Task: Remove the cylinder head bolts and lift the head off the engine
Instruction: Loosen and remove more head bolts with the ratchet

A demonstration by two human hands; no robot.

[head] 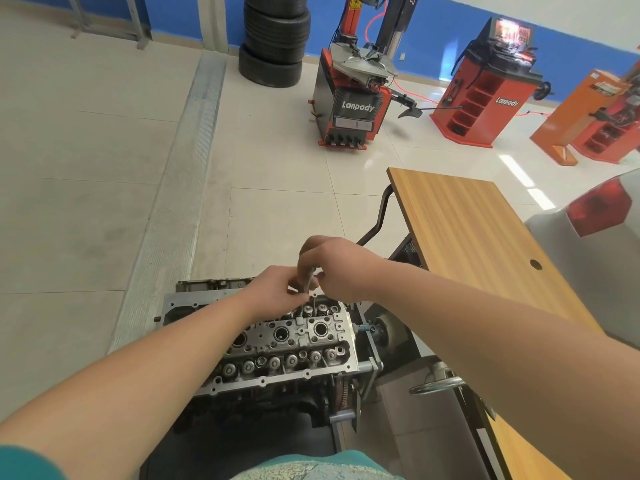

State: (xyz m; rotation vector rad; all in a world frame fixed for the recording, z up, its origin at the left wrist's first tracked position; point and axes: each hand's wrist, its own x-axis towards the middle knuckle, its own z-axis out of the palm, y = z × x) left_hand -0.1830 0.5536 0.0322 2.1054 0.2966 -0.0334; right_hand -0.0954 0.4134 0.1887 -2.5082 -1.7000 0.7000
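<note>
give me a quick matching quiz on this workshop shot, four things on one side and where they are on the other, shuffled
Things:
1. cylinder head
2. stacked tyres
3. wooden table
4. hands

Places:
A. far back, by the blue wall
B. right of the engine
C. on the engine, below the hands
D. together on a small metal tool over the head's far edge

Pairs: 1-C, 2-A, 3-B, 4-D

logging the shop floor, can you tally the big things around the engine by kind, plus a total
tyres in the stack: 4
red Lanpody machines: 2
orange machine: 1
wooden tables: 2
engine with cylinder head: 1
total: 10
A further red machine at the right edge is cut off and not counted.
</note>
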